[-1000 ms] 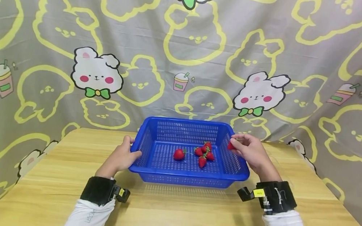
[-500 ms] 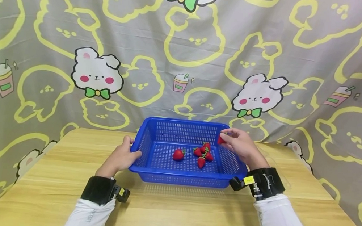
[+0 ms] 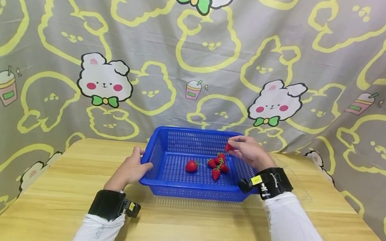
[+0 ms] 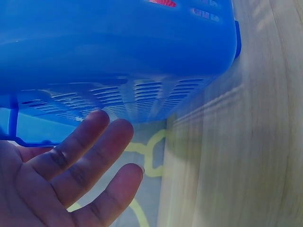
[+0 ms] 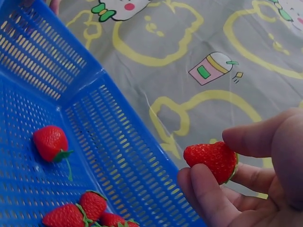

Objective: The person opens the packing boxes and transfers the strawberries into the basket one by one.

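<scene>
Head view: your right hand [image 3: 250, 152] is over the back right part of the blue basket [image 3: 173, 184], grip pinching a strawberry [image 3: 228, 147] between thumb and fingertips, above the basket floor. Your left hand [image 3: 130, 169] rests on the basket's left rim, thumb on top, fingers straight against the outer wall, grip released. Inside, a lone strawberry [image 3: 191, 165] lies left of centre, and a cluster of strawberries [image 3: 218, 165] sits just below the held one, touching each other. The basket sits on the wooden table [image 3: 182, 228] near its far edge, and the cartoon-print curtain [image 3: 199, 59] hangs close behind and around the right side. Left wrist view: your fingers [image 4: 90, 156] lie straight under the basket's [image 4: 118, 52] outer wall, and the table [image 4: 236, 156] runs along the right. Whether they touch the wall here, you cannot tell. Right wrist view: the strawberry [image 5: 211, 161] is pinched between thumb and fingers [image 5: 203, 194], above the basket's far rim [image 5: 118, 123], with the curtain [image 5: 189, 47] behind. The lone strawberry [image 5: 49, 143] and the cluster [image 5: 90, 210] lie on the mesh floor lower left, well apart from the held one.
</scene>
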Demonstrator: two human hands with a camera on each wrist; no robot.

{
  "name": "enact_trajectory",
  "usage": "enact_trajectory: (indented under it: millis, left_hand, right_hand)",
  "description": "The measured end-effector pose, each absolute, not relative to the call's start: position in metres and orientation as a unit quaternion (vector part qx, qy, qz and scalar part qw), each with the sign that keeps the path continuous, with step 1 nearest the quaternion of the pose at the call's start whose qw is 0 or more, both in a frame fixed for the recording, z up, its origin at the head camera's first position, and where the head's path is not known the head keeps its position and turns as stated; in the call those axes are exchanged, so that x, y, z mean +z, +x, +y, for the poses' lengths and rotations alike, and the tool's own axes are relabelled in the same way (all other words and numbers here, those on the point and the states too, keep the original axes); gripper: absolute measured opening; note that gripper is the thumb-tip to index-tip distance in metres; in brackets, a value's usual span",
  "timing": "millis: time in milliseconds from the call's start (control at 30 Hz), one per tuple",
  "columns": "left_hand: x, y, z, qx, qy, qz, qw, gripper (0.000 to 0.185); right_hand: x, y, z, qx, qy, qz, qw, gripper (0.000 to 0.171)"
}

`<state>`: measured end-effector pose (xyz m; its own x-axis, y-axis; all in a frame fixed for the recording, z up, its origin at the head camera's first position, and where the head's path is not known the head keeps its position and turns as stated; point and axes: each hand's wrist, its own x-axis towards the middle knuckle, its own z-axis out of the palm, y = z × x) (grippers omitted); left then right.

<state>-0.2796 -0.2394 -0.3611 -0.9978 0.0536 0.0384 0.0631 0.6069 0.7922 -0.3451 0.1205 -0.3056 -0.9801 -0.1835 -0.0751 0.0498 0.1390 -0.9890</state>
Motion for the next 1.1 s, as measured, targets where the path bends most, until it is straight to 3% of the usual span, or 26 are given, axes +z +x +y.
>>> enact_trajectory:
  millis: [233,333,633,900,1100]
  left_hand:
    - [-0.362,-0.28,-0.237,-0.445,-0.035,-0.895,0.007,0.041]
    - [-0.361,-0.279,-0.235,-0.446,-0.03,-0.895,0.002,0.042]
    - [-0.358,-0.276,-0.238,-0.44,-0.033,-0.897,0.007,0.045]
    - [-0.357,-0.273,-0.241,-0.438,-0.039,-0.898,0.008,0.044]
    - [-0.359,-0.273,-0.239,-0.441,-0.031,-0.897,0.002,0.041]
  right_hand:
    - [-0.309,-0.36,0.116,-0.702,-0.019,0.7,0.13,0.039]
    - [-0.315,-0.365,0.118,-0.692,-0.007,0.706,0.151,0.032]
    - [-0.328,-0.367,0.116,-0.567,-0.024,0.806,0.17,0.037]
    - [-0.327,-0.363,0.114,-0.456,-0.064,0.85,0.256,0.03]
    - [-0.329,-0.36,0.114,-0.434,-0.061,0.859,0.265,0.027]
